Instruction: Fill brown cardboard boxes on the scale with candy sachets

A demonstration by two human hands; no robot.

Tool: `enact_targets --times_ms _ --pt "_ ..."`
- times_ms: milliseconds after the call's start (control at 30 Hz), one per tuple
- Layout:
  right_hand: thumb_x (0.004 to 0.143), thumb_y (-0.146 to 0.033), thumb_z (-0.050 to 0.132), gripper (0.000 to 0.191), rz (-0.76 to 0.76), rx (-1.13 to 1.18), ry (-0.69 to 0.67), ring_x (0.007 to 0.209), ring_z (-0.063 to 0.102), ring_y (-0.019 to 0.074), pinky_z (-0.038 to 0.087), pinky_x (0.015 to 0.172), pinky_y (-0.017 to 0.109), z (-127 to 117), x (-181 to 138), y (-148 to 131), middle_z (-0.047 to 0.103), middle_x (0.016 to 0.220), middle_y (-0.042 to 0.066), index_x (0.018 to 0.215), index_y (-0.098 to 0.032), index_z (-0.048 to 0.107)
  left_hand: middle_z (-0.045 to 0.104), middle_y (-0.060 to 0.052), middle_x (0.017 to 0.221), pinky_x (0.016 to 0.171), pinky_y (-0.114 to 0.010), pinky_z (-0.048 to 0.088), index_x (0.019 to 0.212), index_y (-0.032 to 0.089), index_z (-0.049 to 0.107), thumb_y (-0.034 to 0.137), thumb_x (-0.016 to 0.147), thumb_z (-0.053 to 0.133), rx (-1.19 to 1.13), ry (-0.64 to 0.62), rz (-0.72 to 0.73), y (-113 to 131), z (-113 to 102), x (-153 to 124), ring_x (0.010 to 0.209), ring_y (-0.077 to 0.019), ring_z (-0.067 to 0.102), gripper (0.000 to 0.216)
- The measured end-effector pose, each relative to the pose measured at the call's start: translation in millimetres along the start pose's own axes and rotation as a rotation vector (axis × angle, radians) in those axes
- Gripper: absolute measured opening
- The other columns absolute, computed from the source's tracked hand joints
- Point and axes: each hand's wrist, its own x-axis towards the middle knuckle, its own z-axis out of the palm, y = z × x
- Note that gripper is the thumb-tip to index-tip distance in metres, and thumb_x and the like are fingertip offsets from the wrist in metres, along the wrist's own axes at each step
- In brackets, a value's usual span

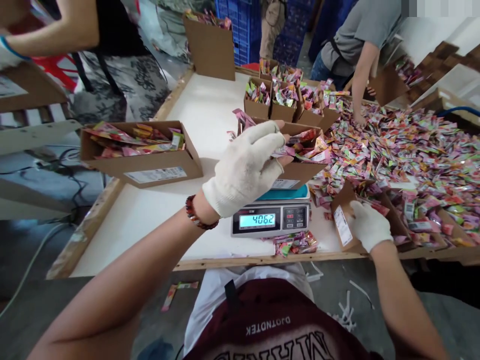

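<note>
My left hand point(243, 170), in a white fingerless-tip glove, reaches over a cardboard box point(307, 171) filled with small colourful packets. Its fingers are stretched out and apart above the packets; whether they touch any is hard to tell. That box stands on a digital scale point(272, 220), whose lit display reads about 406.2. At the right, my gloved right hand point(369, 226) grips the side of another cardboard box point(343, 225) with a white label and packets inside. Part of its grip is hidden. Several loose packets point(294, 244) lie in front of the scale.
A filled box point(161, 167) sits at the table's left edge. Several packed boxes point(285, 97) stand behind the scale. A large heap of packets point(405, 145) covers the right side, where a co-worker's hand point(359, 117) reaches in. Another person point(120, 65) stands at the left.
</note>
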Motion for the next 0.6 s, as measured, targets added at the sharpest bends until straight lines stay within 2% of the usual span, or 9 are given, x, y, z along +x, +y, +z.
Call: enact_targets --times_ms 67,100,200,233,300,367,467,533,600 --pt "0.098 -0.032 0.048 0.039 -0.039 0.052 0.116 0.102 0.071 0.0336 0.052 0.079 0.041 -9.0 -0.2 5.6 0.07 0.121 0.019 0.132 -0.02 0.062 0.065 -0.014 0.137 0.105 -0.05 0.055 0.117 0.017 0.067 0.031 0.097 0.057 0.062 -0.054 0.028 -1.4 3.5 0.3 0.128 -0.0302 0.062 0.026" --pt "0.098 -0.033 0.049 0.041 -0.074 0.103 0.225 0.105 0.07 0.0335 0.052 0.083 0.042 -18.9 0.0 9.0 0.069 0.123 0.019 0.134 -0.019 0.061 0.066 -0.015 0.134 0.104 -0.049 0.055 0.116 0.016 0.067 0.031 0.097 0.058 0.117 -0.102 0.029 -0.8 6.1 0.8 0.126 -0.0307 0.063 0.026" --pt "0.1 -0.036 0.047 0.04 -0.263 0.317 0.625 0.114 0.066 0.0321 0.052 0.096 0.044 -65.0 7.3 7.8 0.068 0.126 0.018 0.133 -0.016 0.061 0.071 -0.015 0.118 0.094 -0.045 0.054 0.115 0.014 0.066 0.029 0.094 0.062 0.336 -0.338 -0.048 7.1 15.9 3.7 0.111 -0.0306 0.067 0.026" --pt "0.101 -0.034 0.046 0.038 -0.35 0.39 0.724 0.115 0.065 0.0309 0.051 0.099 0.044 -82.7 13.3 1.3 0.068 0.125 0.017 0.13 -0.017 0.062 0.072 -0.014 0.112 0.09 -0.044 0.054 0.115 0.014 0.066 0.028 0.094 0.062 0.404 -0.415 -0.087 11.1 19.0 4.6 0.106 -0.0305 0.068 0.025" --pt "0.1 -0.029 0.047 0.033 -0.521 0.487 0.829 0.114 0.064 0.0286 0.051 0.101 0.043 -115.9 31.4 -20.6 0.067 0.123 0.014 0.127 -0.02 0.064 0.073 -0.014 0.102 0.083 -0.042 0.052 0.111 0.014 0.065 0.023 0.094 0.06 0.492 -0.507 -0.147 18.9 23.8 5.5 0.1 -0.0309 0.07 0.02" --pt "0.099 -0.026 0.051 0.031 -0.638 0.485 0.818 0.111 0.063 0.0273 0.051 0.098 0.043 -142.6 54.9 -49.6 0.066 0.122 0.012 0.125 -0.02 0.066 0.074 -0.014 0.098 0.079 -0.042 0.051 0.107 0.014 0.065 0.019 0.095 0.055 0.525 -0.532 -0.163 24.5 26.0 4.9 0.098 -0.0315 0.071 0.016" --pt "0.094 -0.025 0.061 0.024 -0.629 0.331 0.662 0.101 0.06 0.027 0.049 0.087 0.039 -168.4 87.9 -88.9 0.065 0.114 0.012 0.115 -0.019 0.07 0.074 -0.013 0.095 0.074 -0.04 0.049 0.105 0.014 0.065 0.012 0.095 0.05 0.55 -0.541 -0.166 27.9 25.2 2.0 0.095 -0.03 0.073 0.018" --pt "0.09 -0.021 0.065 0.015 -0.602 0.231 0.596 0.098 0.058 0.0266 0.045 0.081 0.037 -177.5 101.3 -102.4 0.064 0.11 0.012 0.103 -0.018 0.071 0.075 -0.012 0.095 0.073 -0.037 0.049 0.105 0.015 0.065 0.006 0.094 0.046 0.566 -0.539 -0.17 28.3 24.0 -0.1 0.093 -0.0271 0.073 0.023" --pt "0.09 -0.016 0.063 0.01 -0.647 0.19 0.602 0.097 0.057 0.0257 0.043 0.082 0.036 -180.9 106.5 -104.8 0.064 0.109 0.012 0.096 -0.017 0.071 0.075 -0.012 0.095 0.074 -0.036 0.049 0.103 0.015 0.066 0.004 0.093 0.045 0.573 -0.527 -0.163 27.9 23.5 -1.6 0.093 -0.0249 0.073 0.025"
